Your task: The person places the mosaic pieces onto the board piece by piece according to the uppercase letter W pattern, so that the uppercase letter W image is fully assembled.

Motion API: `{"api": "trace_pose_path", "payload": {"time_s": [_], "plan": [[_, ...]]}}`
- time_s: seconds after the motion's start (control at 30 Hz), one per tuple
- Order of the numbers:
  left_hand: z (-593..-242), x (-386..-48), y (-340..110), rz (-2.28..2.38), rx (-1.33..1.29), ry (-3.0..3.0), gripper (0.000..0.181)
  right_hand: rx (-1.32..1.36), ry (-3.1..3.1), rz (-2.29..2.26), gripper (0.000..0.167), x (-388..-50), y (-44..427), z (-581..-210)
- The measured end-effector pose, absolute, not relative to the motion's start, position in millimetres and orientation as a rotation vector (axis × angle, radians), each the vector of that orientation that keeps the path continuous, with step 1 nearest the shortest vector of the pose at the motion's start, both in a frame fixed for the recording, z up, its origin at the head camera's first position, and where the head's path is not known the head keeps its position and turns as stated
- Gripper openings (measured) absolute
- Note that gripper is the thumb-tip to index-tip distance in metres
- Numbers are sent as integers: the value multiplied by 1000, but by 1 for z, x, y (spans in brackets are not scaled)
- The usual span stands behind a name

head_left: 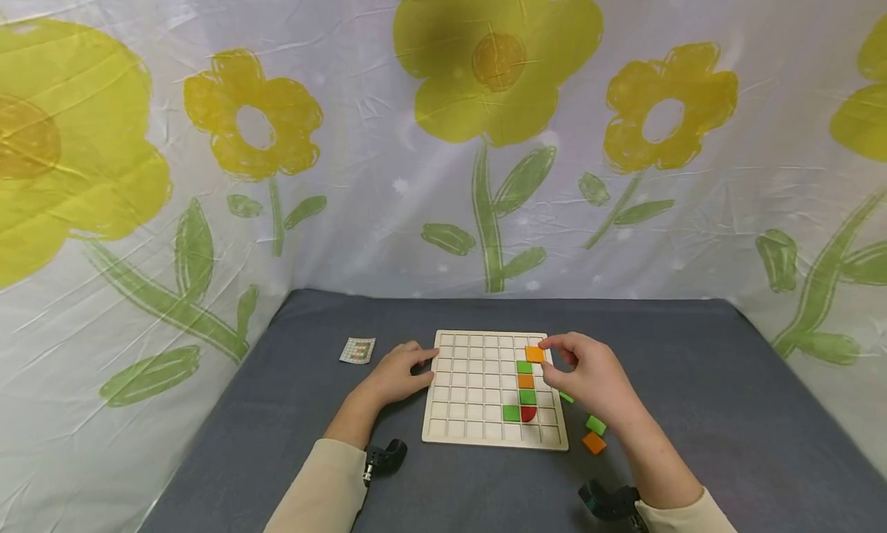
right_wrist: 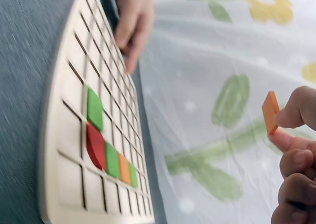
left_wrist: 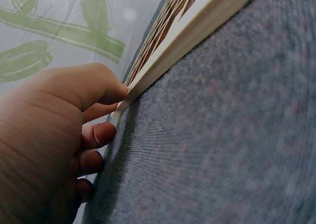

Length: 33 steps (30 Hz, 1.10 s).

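Observation:
A pale wooden grid board [head_left: 467, 400] lies on the table. My left hand [head_left: 398, 373] touches its left edge with the fingertips; the left wrist view shows the thumb against the wooden rim [left_wrist: 187, 46]. Between thumb and index finger my right hand [head_left: 596, 375] pinches an orange square tile [head_left: 534, 353]. That tile is held above the board's far right part, and the right wrist view shows it apart from the board. Set in the grid are green tiles [head_left: 527, 397], an orange tile [head_left: 526, 381] and a red tile with one rounded side [head_left: 528, 414].
Right of the board lie a loose green tile [head_left: 596, 424] and an orange tile [head_left: 594, 443]. Another green piece [head_left: 567, 397] sits close to the board's right edge. A small printed card [head_left: 357, 350] lies beyond my left hand. Flowered cloth [head_left: 346, 232] hangs behind the dark table.

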<state>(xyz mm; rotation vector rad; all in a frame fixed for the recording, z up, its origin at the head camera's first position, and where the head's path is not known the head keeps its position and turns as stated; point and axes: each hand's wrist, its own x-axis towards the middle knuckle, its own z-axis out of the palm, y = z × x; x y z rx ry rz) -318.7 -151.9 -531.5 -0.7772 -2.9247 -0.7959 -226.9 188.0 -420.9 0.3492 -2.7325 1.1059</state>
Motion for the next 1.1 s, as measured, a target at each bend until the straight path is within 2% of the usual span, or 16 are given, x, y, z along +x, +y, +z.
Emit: {"api": "trace_pose_path", "payload": {"time_s": [0.57, 0.9, 1.1], "plan": [[-531, -320, -154, -796, -796, -2917, 48, 473, -2848, 1151, 18, -222, 145, -449], [-533, -319, -153, -780, -787, -2918, 48, 608, -3004, 924, 17, -223, 134, -481], [-532, -318, -152, -790, -783, -2912, 48, 600, -3012, 866, 16, -223, 132, -488]]}}
